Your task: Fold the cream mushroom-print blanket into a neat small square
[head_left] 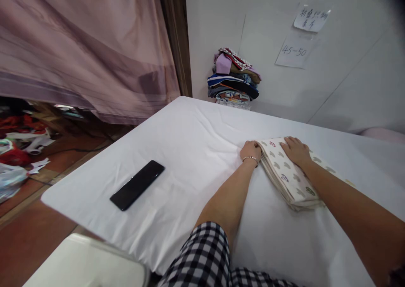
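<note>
A folded cream cloth (286,169) with grey, purple and green printed motifs lies in several layers on the white-covered table (190,152). At its far left corner my left hand (251,150), with a thin bracelet at the wrist, is closed on the edge of the cloth. My right hand (296,150) lies flat on top of the cloth near its far edge, fingers stretched out. My right forearm hides part of the cloth's right side.
A black phone (137,185) lies on the table's left side. Beyond the far edge, a stack of folded clothes (234,80) stands against the white wall. A pink curtain (95,46) hangs at the left. A white stool-like surface (85,261) is at the lower left.
</note>
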Available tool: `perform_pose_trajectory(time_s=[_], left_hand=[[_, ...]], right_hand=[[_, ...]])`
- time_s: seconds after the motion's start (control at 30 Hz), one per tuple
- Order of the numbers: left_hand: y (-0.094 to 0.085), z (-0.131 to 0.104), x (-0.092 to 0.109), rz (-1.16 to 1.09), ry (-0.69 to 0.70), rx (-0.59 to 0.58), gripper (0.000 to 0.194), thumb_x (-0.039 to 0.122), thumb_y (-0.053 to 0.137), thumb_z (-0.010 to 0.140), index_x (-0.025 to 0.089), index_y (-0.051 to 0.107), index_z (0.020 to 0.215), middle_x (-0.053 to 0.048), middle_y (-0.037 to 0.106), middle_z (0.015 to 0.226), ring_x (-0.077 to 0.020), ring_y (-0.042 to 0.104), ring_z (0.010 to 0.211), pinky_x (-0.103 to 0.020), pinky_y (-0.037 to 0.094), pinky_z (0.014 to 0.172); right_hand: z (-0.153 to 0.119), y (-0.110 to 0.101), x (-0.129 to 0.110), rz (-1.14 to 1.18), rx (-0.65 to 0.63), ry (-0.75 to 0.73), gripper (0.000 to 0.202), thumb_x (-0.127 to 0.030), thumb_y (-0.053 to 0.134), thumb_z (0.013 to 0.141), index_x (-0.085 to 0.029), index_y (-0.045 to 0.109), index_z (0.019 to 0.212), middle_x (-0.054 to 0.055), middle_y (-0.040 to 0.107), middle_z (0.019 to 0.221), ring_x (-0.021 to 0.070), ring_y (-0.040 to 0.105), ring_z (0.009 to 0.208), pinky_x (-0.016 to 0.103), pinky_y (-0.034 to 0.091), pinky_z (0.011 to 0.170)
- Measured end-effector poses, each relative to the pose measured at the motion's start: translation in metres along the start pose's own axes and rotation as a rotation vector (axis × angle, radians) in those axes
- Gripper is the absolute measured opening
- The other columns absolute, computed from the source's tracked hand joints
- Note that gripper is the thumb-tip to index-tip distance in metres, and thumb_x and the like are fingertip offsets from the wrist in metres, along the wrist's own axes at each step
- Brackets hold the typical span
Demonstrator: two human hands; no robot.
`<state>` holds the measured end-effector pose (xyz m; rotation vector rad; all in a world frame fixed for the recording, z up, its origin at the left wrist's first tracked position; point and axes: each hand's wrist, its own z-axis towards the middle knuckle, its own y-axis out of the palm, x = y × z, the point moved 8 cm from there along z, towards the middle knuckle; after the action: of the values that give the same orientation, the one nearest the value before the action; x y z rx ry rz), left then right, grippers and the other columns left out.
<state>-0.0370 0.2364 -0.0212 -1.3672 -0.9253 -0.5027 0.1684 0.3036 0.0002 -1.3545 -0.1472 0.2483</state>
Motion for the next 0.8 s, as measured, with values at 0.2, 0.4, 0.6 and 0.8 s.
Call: perform_pose_trajectory(time_s=[0.2,0.4,0.6,0.8], left_hand=[[-0.006,-0.004,-0.005,-0.055,-0.033,0.039,0.016,0.030,0.056,0.081,0.022,0.065,0.091,-0.005,0.063,0.108,-0.0192,0.060,0.093,-0.028,0.047,0.080],[-0.013,-0.008,-0.010,-0.081,-0.044,0.082,0.017,0.032,0.052,0.085,0.022,0.062,0.093,-0.005,0.060,0.110,-0.0172,0.060,0.092,-0.027,0.047,0.080],[-0.012,-0.002,-0.010,-0.128,0.016,0.040,0.019,0.035,0.056,0.084,0.021,0.063,0.096,-0.005,0.060,0.113,-0.0175,0.059,0.097,-0.027,0.045,0.086],[-0.013,0.000,-0.014,-0.225,0.050,-0.033,0.015,0.022,0.056,0.083,0.021,0.067,0.093,-0.004,0.060,0.115,-0.0148,0.059,0.097,-0.024,0.043,0.091]], right_hand=[[0.006,0.006,0.012,0.064,-0.057,0.036,0.060,-0.056,0.022,0.090,-0.023,0.051,0.131,0.007,0.044,0.143,0.0270,0.035,0.134,0.048,0.033,0.107],[0.005,0.005,0.014,0.095,-0.047,0.066,0.063,-0.057,0.024,0.090,-0.020,0.050,0.134,0.010,0.042,0.145,0.0286,0.034,0.134,0.050,0.032,0.108],[0.000,0.000,0.004,0.035,-0.066,0.058,0.063,-0.054,0.021,0.091,-0.019,0.048,0.135,0.009,0.039,0.146,0.0284,0.032,0.135,0.051,0.032,0.107],[0.000,-0.001,0.003,0.045,-0.042,0.040,0.062,-0.054,0.021,0.091,-0.019,0.050,0.133,0.011,0.040,0.146,0.0279,0.033,0.135,0.052,0.030,0.107]])
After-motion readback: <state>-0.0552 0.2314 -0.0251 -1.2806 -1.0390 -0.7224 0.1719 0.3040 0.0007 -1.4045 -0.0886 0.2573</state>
